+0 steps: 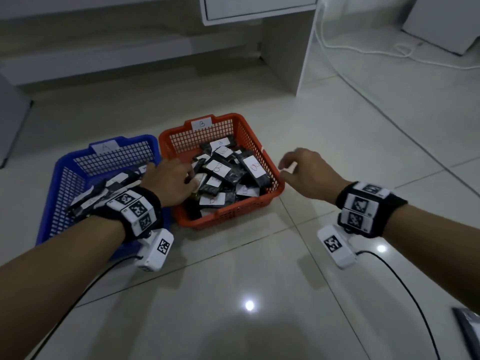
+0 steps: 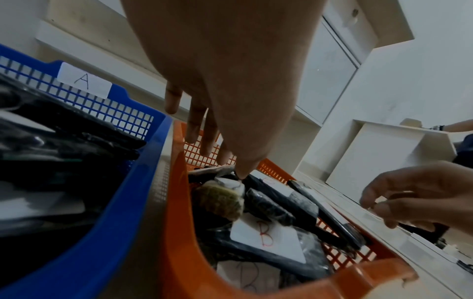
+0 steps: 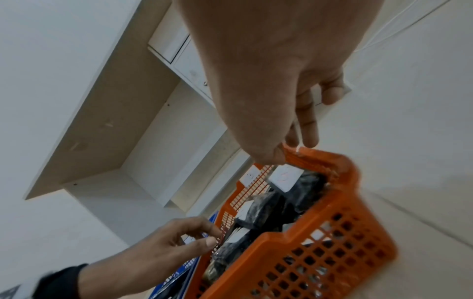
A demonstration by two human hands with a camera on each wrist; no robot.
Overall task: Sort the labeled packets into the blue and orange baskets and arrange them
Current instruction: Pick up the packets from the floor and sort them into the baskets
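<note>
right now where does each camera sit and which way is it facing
Head: worn high, looking forward and down at the blue basket and orange basket; both forearms show.
Left wrist: looks along the left hand into the orange basket's packets.
Right wrist: looks along the right hand at the orange basket's rim.
All three views share the orange basket; each wrist view shows the other hand.
</note>
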